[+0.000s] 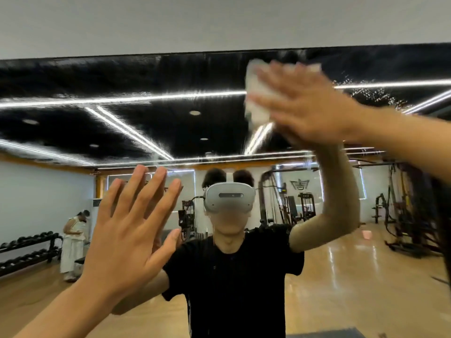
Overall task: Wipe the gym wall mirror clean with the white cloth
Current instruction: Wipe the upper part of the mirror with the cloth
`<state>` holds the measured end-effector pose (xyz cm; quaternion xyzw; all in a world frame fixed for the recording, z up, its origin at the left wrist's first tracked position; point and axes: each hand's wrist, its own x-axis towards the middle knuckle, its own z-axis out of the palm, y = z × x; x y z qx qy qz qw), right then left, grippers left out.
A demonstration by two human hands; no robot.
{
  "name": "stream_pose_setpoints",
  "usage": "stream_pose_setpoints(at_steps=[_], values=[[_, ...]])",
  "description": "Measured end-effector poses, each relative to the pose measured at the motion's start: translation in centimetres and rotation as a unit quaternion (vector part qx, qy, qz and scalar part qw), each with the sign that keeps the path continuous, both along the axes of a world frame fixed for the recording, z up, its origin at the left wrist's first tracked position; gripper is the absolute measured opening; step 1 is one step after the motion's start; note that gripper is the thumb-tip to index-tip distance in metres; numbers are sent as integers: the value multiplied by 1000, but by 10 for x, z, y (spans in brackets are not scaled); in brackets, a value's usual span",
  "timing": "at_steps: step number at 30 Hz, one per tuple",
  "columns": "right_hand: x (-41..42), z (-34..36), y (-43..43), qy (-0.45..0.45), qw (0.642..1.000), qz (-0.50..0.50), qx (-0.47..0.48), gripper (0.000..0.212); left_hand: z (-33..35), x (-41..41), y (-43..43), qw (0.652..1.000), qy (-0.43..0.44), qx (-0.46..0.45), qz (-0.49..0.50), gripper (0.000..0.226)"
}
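Spotter: Cloth location, please?

Operator: I see the white cloth [258, 93] in the upper right of the frame, pinned against the mirror [122, 93] just under its top edge [170, 54]. My right hand [310, 103] lies over it with straight, slightly fanned fingers [275, 79], pushing it onto the glass. Nothing curls round it. That corner is blurred, so I cannot tell finer detail.

Spotter: Which way does it lie from the hand?

Operator: It pokes out past my fingertips toward the left of the frame, its long side running roughly up and down. Droplets [371, 91] speckle the glass on the opposite side, right of my wrist and apart from the cloth. I judge the coming stroke must carry the cloth rightward across them, long side leading.

Spotter: And the other hand?

Operator: My left hand [129, 228] is at lower left, all 5 fingers spread, holding nothing, palm toward the glass. I cannot tell whether it touches. It sits well apart from the cloth, so the right hand is the only 1 placed to wipe.
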<state>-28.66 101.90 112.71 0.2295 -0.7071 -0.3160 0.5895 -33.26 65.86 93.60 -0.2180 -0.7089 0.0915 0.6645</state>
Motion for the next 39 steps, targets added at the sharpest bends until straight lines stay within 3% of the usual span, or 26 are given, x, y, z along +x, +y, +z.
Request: stream_pose_setpoints(at_steps=[2, 4, 8, 10, 14, 17, 21, 24, 29, 33, 39], values=[[6, 31, 5, 19, 996, 9, -91, 59, 1, -1, 0, 1000, -6, 2, 4, 76], [1, 13, -1, 38, 992, 1, -116, 61, 0, 0, 0, 1000, -9, 3, 6, 76], [-6, -89, 1, -12, 1000, 7, 11, 58, 0, 0, -1, 1000, -12, 1, 8, 75], [0, -84, 16, -39, 997, -12, 70, 57, -1, 0, -1, 1000, -11, 1, 12, 73], [8, 1, 33, -14, 994, -1, -109, 59, 0, 1, 1, 1000, -7, 1, 17, 72], [5, 18, 4, -1, 987, 11, -161, 62, 1, 2, 2, 1000, -8, 3, 15, 71], [-10, -15, -71, -32, 999, 23, -38, 60, 0, 1, -1, 1000, -8, -2, 17, 71], [-10, -11, -65, -45, 999, 20, 21, 58, -1, 0, -1, 1000, -5, -4, 14, 74], [4, 15, 16, -15, 987, 18, -160, 62, 0, 1, 3, 1000, -3, 7, 10, 74], [-5, 18, -61, 12, 985, 28, -168, 60, -1, 3, 4, 1000, -18, 13, 12, 78], [-19, 11, -207, -30, 998, 50, -30, 58, 0, 3, -3, 1000, -17, -5, 19, 79]])
